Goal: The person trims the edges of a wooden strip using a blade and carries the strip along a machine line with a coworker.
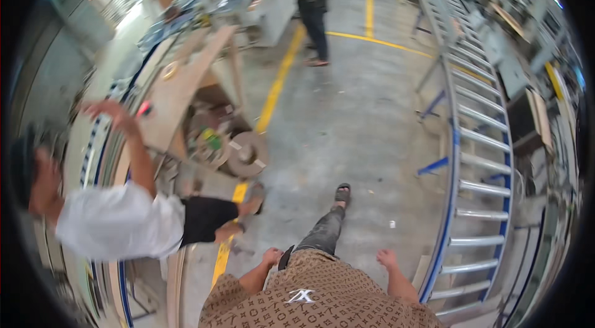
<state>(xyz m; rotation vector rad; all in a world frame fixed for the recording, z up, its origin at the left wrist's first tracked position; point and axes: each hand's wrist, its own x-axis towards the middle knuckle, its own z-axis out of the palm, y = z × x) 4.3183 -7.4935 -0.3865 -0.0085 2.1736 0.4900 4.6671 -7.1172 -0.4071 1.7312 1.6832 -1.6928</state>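
Note:
My left hand (271, 257) hangs beside my waist, its fingers curled in. Right next to it is a narrow black thing (285, 258) at the hem of my patterned brown shirt (322, 294); whether the hand touches it, or has something inside it, is too small to make out. On the other side, my right hand (387, 258) is held away from my body with loosely bent fingers, and no object shows in it. The roller conveyor (474, 213) is the nearest thing to that hand. One of my legs (322, 232) is stretched forward on the grey floor (334, 123).
Close on my left, a person in a white shirt (124, 219) reaches toward a wooden workbench (176, 96). Round brown rolls (246, 154) sit beneath it. Farther ahead another person (313, 3) stands at a machine. A yellow floor line (282, 83) runs along the walkway.

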